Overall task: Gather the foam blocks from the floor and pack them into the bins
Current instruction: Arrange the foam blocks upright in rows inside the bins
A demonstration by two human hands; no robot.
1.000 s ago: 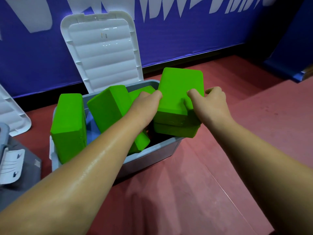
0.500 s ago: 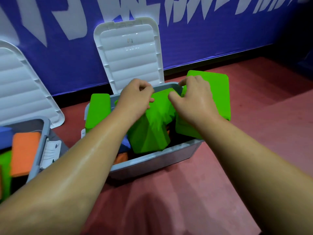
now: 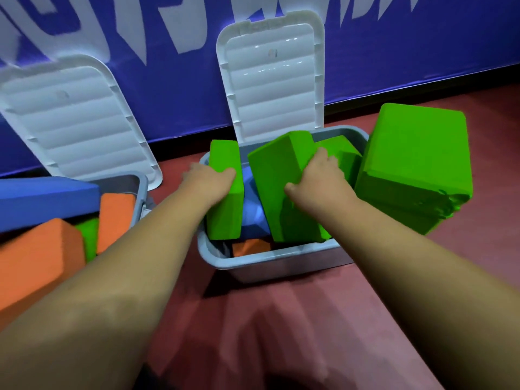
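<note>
A grey bin [image 3: 270, 266] sat on the red floor [image 3: 281, 333] by the blue wall [image 3: 394, 38]; its white lid [image 3: 271, 77] stood open and leaned back on the wall; the bin was stuffed with foam blocks. The left hand [image 3: 208, 181] gripped the left green block [image 3: 225, 198], which stood on end at the left side of the bin; the thumb lay on its front face and the fingers went round its outer side, though they looked blurry. The right hand [image 3: 320, 178] held the middle green block [image 3: 281, 187], which sat tilted in the bin; the fingers curled over its top edge and the thumb stuck out to the side. A back green block [image 3: 343, 153] poked up just behind that hand; a blue block [image 3: 253, 192] lay between the two held blocks; a small orange block [image 3: 250, 246] peeked out low by the near wall. Two big green blocks [image 3: 416, 153] were stacked at the right edge of the bin; I could not tell if they sat in the bin or on the floor. A second bin [image 3: 139, 187] stood to the left with its own lid [image 3: 76, 119] open; it held a long blue block [image 3: 42, 201] and orange blocks [image 3: 36, 260].
</note>
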